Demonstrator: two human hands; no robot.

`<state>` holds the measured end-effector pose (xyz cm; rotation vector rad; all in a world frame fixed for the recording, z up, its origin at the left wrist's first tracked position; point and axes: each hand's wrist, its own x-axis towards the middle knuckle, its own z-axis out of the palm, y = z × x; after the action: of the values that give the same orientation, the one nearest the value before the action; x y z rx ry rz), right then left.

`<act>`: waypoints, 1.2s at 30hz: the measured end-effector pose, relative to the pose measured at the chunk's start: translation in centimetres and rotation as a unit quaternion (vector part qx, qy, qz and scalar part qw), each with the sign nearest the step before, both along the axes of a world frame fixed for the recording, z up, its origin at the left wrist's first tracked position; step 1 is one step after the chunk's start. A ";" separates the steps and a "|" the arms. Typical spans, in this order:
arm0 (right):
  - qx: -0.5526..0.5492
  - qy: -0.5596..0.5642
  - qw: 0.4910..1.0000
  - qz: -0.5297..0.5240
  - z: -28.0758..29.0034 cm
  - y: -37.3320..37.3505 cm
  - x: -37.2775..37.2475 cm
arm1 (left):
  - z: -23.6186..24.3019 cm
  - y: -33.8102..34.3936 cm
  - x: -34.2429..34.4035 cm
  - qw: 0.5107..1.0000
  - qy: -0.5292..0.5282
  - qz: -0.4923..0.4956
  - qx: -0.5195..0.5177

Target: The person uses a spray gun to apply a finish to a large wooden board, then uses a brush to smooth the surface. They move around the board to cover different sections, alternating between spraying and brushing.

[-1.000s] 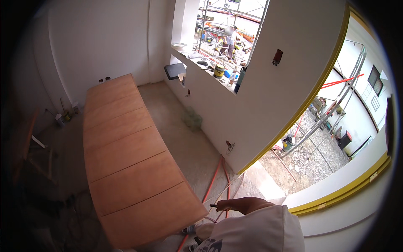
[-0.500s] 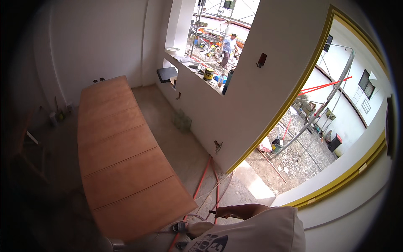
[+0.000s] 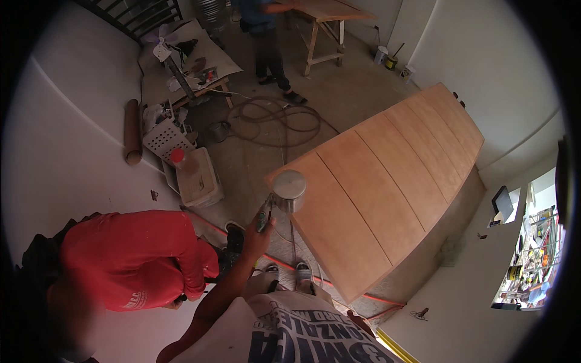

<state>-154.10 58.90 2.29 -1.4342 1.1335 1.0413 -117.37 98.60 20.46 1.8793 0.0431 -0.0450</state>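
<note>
My left hand (image 3: pixel 259 237) is closed around what looks like a spray gun (image 3: pixel 265 216), with a round silver metal cup (image 3: pixel 288 185) on it. The cup appears over the near left corner of a long wooden door panel (image 3: pixel 369 187) crossed by dark grooves. Whether they touch cannot be told. Only a bit of my right arm (image 3: pixel 361 322) shows beside my shirt; its fingers are hidden.
A person in a red shirt (image 3: pixel 133 260) bends close on my left. Another person (image 3: pixel 269 48) stands by a wooden worktable (image 3: pixel 327 11). A coiled hose (image 3: pixel 311 124), white crate (image 3: pixel 169 142), plastic bin (image 3: pixel 200 181) and orange hose (image 3: pixel 384 299) are around.
The view has swung left, away from the doorway, bringing the red-shirted person and my left hand with the spray gun into sight. My right hand, earlier gripping a dark slim object, is now hidden.
</note>
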 end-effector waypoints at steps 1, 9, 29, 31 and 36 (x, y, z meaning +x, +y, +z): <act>0.000 0.001 1.000 0.016 0.4 -0.9 0.7 | 0.4 -0.1 -0.4 1.000 -0.007 0.015 0.009; 0.027 -0.063 0.978 0.197 2.5 -0.9 11.6 | -1.2 3.4 8.4 0.992 -0.044 0.119 0.018; -0.029 -0.133 0.984 0.115 3.1 26.2 49.7 | -10.6 37.8 37.5 0.981 -0.061 0.185 0.001; -0.058 -0.148 0.982 0.103 5.9 28.2 56.7 | -10.0 39.0 39.9 0.980 -0.052 0.190 -0.016; -0.055 -0.159 0.962 0.214 5.9 30.7 72.6 | -9.9 45.3 44.4 0.961 -0.003 0.275 -0.021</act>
<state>-81.48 89.60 8.21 -1.9122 0.6700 0.9982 -72.97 143.86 10.53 1.7663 0.5537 0.3404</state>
